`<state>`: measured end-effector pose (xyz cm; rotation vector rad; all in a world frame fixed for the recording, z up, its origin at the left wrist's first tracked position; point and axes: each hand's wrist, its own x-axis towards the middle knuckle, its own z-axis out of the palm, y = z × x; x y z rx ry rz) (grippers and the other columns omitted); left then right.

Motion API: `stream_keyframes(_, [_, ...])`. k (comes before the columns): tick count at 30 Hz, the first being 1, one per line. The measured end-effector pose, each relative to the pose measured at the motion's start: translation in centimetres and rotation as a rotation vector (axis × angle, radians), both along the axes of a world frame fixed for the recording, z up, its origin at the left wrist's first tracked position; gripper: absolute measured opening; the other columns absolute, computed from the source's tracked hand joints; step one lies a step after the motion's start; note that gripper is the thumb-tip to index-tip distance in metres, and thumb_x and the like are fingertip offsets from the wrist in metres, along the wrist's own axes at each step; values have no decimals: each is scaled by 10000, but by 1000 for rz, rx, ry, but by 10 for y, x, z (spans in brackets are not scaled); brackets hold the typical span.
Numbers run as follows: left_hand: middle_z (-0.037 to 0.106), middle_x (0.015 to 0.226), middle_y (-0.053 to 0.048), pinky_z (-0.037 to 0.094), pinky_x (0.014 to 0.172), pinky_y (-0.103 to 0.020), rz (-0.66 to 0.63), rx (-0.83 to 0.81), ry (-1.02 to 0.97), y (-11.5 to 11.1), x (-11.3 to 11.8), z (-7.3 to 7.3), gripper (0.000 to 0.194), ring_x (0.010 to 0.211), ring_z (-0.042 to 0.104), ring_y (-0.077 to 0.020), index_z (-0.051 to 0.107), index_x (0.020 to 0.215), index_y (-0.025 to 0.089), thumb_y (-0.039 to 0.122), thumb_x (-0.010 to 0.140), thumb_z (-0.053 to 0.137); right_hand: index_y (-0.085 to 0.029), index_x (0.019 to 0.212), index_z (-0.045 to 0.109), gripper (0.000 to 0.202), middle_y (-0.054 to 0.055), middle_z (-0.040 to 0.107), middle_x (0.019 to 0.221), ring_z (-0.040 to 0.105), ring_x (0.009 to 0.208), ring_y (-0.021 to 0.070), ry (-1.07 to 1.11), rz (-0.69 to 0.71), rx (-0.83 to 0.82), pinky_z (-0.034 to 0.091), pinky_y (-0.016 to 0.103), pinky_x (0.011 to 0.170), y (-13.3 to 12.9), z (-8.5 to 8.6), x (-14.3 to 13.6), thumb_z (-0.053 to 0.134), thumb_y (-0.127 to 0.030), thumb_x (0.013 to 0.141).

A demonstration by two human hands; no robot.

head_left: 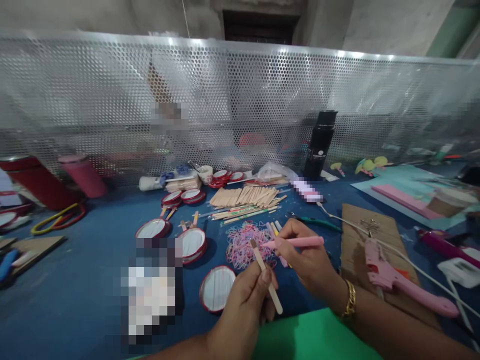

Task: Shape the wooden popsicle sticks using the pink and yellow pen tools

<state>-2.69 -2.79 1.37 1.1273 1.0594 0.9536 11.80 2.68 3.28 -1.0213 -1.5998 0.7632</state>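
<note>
My left hand (253,295) pinches a wooden craft stick (269,285) that slants up to the left. The stick's upper end is coloured brown. Between the fingers of my right hand (305,257) is a pink marker pen (305,242), its tip pointing left close to the brown end; whether they touch I cannot tell. Behind both hands lies a tangled heap of thin pastel loops (243,245), with several more markers (276,230) partly hidden beside my right hand. A round white disc with a red rim (217,289) rests left of my left hand.
Farther back is a pile of craft sticks (247,196). More red-rimmed rounds (192,246) stand to the left. A black bottle (320,145) stands before the perforated metal screen (195,95). On the right, a pink glue gun (397,282) with a cord lies on cardboard (350,240).
</note>
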Motion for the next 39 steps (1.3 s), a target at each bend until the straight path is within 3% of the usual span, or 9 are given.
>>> stream_keyframes(8, [450, 485, 68, 231, 444, -205, -10, 24, 9, 0, 2, 3, 428, 432, 355, -75, 525, 752, 191, 598, 881, 507, -195, 683, 564, 197, -5, 585, 685, 552, 665, 144, -30, 58, 59, 426, 278, 636, -8, -4, -3, 555, -284, 858])
stream_keyframes(24, [473, 495, 56, 235, 449, -210, 14, 12, 1, 0, -1, -1, 424, 444, 355, -80, 525, 752, 194, 598, 877, 516, -201, 635, 512, 233, -20, 544, 638, 525, 613, 128, -16, -8, 84, 420, 269, 604, 2, -1, 2, 552, -234, 862])
stream_keyframes(34, [463, 503, 56, 248, 456, -212, -26, 22, 26, 1, -1, -7, 450, 442, 367, -82, 533, 813, 189, 628, 888, 466, -199, 698, 549, 222, -10, 563, 697, 541, 672, 144, -54, 78, 81, 414, 290, 634, -9, -8, 0, 530, -293, 897])
stream_keyframes(39, [463, 514, 53, 256, 469, -214, -10, 29, 49, -1, -1, -3, 444, 462, 373, -85, 526, 792, 193, 621, 893, 463, -199, 682, 538, 213, -17, 551, 679, 524, 654, 137, -84, 27, 105, 400, 284, 623, -5, -6, 1, 538, -265, 885])
